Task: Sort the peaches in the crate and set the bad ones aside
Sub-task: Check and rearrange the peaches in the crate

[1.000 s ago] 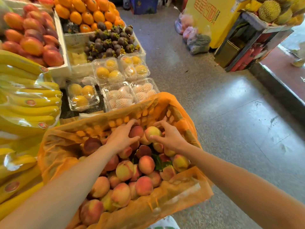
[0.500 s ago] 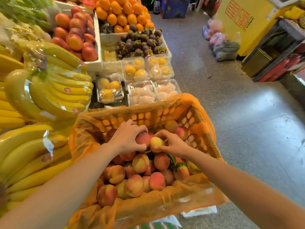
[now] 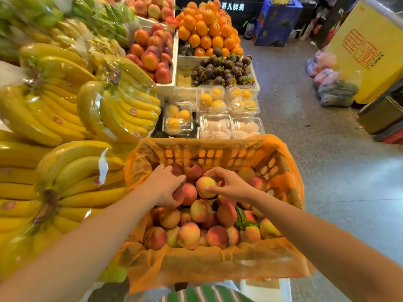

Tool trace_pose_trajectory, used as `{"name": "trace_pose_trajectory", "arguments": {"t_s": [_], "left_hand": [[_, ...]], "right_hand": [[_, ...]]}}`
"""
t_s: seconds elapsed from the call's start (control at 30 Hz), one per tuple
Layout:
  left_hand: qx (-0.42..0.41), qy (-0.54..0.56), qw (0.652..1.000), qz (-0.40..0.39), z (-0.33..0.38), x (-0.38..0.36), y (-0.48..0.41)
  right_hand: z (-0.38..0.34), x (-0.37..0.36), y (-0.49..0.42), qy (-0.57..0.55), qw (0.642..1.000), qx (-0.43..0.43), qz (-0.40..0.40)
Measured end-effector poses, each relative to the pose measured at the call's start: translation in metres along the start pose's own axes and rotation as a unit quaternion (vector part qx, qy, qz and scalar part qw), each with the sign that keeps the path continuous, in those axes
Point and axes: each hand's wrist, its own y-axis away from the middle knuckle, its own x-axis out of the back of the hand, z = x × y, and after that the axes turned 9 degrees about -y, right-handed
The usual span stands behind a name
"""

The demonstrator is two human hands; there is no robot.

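Note:
An orange crate [image 3: 290, 171] lined with orange mesh stands in front of me, filled with several red-yellow peaches [image 3: 189, 235]. My left hand [image 3: 165, 185] curls over a reddish peach [image 3: 185, 194] in the far half of the pile. Beside it, my right hand [image 3: 229, 185] pinches a yellowish peach [image 3: 205, 186] between thumb and fingers. The two hands are close together, almost touching. Some green leaves [image 3: 241, 216] lie among the fruit on the right.
Wrapped banana bunches [image 3: 122, 110] crowd the left. Beyond the crate sit clear clamshell boxes [image 3: 216, 126] of fruit, mangosteens [image 3: 222, 69], oranges [image 3: 207, 29] and nectarines [image 3: 152, 51]. The grey floor [image 3: 327, 171] lies to the right, with bags [image 3: 333, 88] and a yellow box [image 3: 370, 51].
My view has lifted and shifted left, bringing more bananas in. Both hands stay on the far peaches; the right hand now holds the yellowish peach nearer the left hand.

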Motion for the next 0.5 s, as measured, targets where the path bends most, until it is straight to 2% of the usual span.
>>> {"name": "trace_pose_trajectory", "arguments": {"t_s": [0.17, 0.37, 0.5], "left_hand": [[0.075, -0.020, 0.997, -0.014, 0.016, -0.009, 0.010], [0.102, -0.035, 0.994, -0.006, 0.013, -0.003, 0.012], [0.109, -0.011, 0.992, 0.057, 0.006, -0.002, 0.020]], "right_hand": [[-0.006, -0.007, -0.006, 0.014, 1.000, 0.015, -0.019], [-0.006, -0.007, -0.010, 0.018, 0.999, 0.027, -0.023], [-0.012, -0.008, -0.017, 0.012, 0.999, 0.038, -0.022]]}}
